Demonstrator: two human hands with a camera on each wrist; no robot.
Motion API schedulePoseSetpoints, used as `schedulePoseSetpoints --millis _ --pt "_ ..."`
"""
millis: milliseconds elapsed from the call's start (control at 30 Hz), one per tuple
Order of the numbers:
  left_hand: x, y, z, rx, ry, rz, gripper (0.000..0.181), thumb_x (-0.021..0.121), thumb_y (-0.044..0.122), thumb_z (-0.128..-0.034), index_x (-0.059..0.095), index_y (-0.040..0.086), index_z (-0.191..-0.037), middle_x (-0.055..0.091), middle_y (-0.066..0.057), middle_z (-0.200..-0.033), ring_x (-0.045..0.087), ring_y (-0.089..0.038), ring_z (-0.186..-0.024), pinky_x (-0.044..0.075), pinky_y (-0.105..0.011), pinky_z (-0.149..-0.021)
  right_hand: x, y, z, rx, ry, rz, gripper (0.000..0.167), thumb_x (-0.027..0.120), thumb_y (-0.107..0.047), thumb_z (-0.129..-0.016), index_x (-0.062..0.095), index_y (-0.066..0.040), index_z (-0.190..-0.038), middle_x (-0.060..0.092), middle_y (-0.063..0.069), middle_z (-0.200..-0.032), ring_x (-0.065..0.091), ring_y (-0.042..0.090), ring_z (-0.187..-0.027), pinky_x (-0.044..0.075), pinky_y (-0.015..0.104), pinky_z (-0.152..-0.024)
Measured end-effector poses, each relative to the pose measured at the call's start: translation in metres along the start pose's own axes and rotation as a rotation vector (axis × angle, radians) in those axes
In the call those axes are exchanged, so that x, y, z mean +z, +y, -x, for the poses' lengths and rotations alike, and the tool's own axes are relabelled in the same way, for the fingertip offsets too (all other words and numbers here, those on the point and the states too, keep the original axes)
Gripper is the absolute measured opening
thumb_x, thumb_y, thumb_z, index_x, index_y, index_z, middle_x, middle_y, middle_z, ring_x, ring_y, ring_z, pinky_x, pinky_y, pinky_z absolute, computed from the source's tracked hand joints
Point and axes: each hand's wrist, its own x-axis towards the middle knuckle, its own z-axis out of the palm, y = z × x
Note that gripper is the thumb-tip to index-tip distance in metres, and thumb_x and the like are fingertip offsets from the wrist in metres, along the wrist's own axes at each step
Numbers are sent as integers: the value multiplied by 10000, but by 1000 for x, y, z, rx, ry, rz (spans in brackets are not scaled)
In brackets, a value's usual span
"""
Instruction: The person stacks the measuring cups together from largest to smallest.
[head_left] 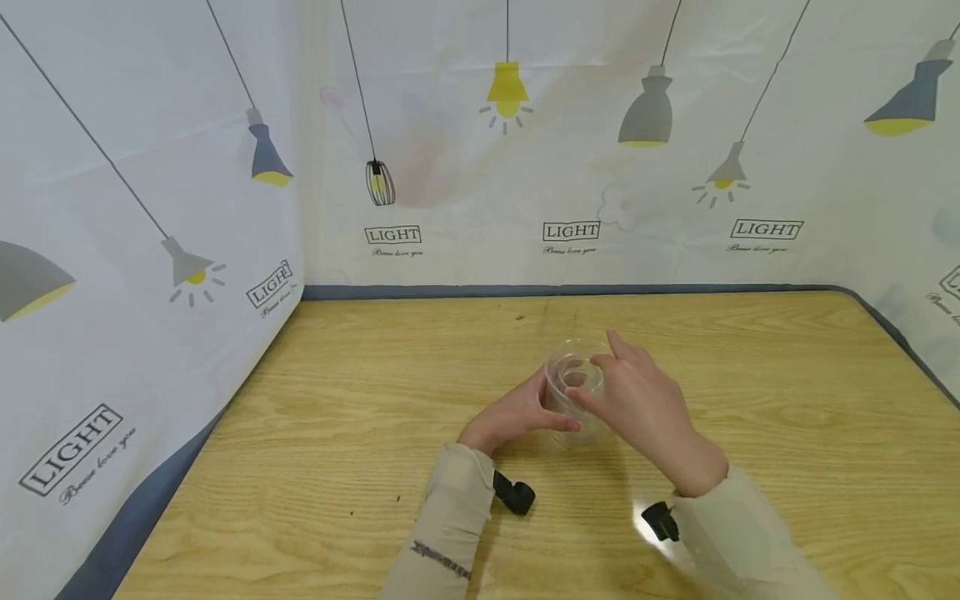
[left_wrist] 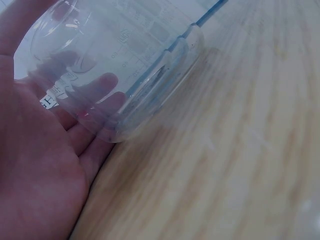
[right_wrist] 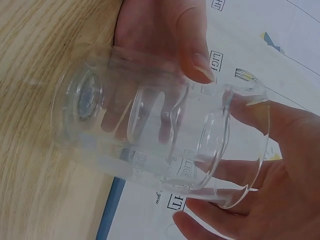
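Note:
A clear beaker (right_wrist: pixel 70 142) with faint graduation marks stands on the wooden table, another clear beaker (right_wrist: pixel 207 145) nested inside it. Further curved edges show through the walls; how many pieces are nested I cannot tell. My left hand (head_left: pixel 517 412) grips the outer beaker from the left, thumb (right_wrist: pixel 197 67) on the near side and fingers (left_wrist: pixel 107 82) on the far side, seen through the wall. From the right, my right hand (head_left: pixel 645 404) reaches to the mouth and pinches the inner beaker near its rim, with thumb and fingers spread across the opening.
The wood-grain table (head_left: pixel 337 400) extends on all sides of the beakers. Behind and to the left rises a white cloth (head_left: pixel 465 183) printed with lamps and lettering. A small black wrist camera (head_left: pixel 515 495) sits at the left cuff, another black camera (head_left: pixel 660 522) at the right cuff.

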Motion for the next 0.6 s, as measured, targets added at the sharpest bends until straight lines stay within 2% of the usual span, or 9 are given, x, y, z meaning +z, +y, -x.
schedulePoseSetpoints --millis 300,600 --pt "0 1 2 -8 -2 6 840 720 183 -758 184 414 -1361 341 154 -1347 371 -41 -1197 300 -289 -980 -1 -1 -2 -15 -15 30 561 618 -457 -786 607 -10 -1125 280 253 -1384 365 406 -1181 463 535 -673" --pt "0 1 1 -4 -14 36 843 705 132 -770 177 388 -1376 353 129 -1346 387 -44 -1186 335 -274 -955 -2 -1 -4 -26 -28 44 566 625 -459 -781 606 -8 -1123 274 263 -1382 366 413 -1178 462 537 -682"
